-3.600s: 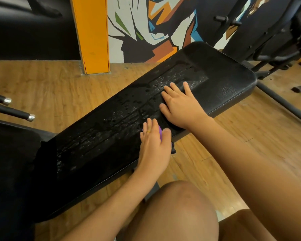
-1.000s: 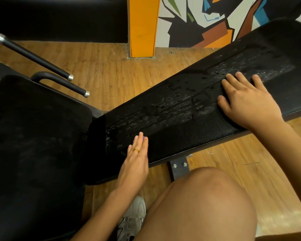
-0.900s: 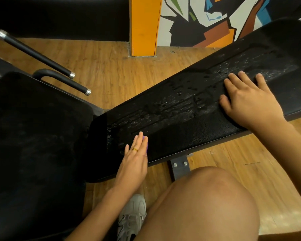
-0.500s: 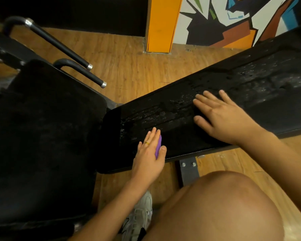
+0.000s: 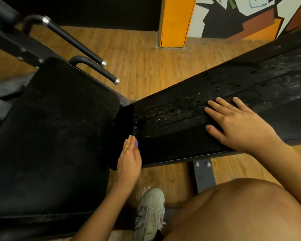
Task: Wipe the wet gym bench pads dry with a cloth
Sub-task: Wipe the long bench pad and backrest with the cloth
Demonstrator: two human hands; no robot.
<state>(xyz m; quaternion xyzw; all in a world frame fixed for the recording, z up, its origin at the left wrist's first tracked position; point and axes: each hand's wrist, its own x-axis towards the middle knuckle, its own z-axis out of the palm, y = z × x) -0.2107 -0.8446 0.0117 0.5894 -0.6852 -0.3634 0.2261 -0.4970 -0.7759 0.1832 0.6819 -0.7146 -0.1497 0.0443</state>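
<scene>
My left hand (image 5: 129,159) presses the purple cloth (image 5: 137,143) flat, fingers straight, at the back pad's (image 5: 181,141) near-left end, to soak up the droplets there. Right hand (image 5: 240,126), fingers spread, braces on the wet strip. Seat pad (image 5: 50,127) lies to the left.

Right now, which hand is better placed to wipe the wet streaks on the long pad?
Left. The left hand presses the purple cloth on the pad, beside the wet streaks; the right hand lies bare on it.
</scene>
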